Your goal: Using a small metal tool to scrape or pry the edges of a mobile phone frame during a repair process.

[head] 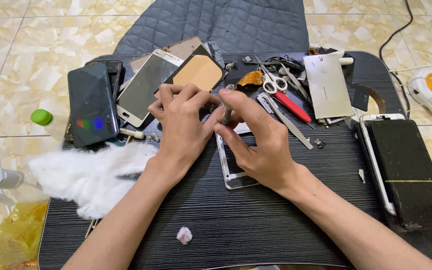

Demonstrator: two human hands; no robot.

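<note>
You are working over the white phone frame [233, 172], thin, light and easily bent, so support its rails, your left hand [183, 122] curled above it, your right hand [256, 137] pinching a slim, stiff metal tool [226, 114].

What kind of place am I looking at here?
Probably an informal phone repair spot at home: a low dark table on tiled floor, strewn with phone screens, a bare phone frame, tweezers and scissors. The right hand holds a small tool.
</note>
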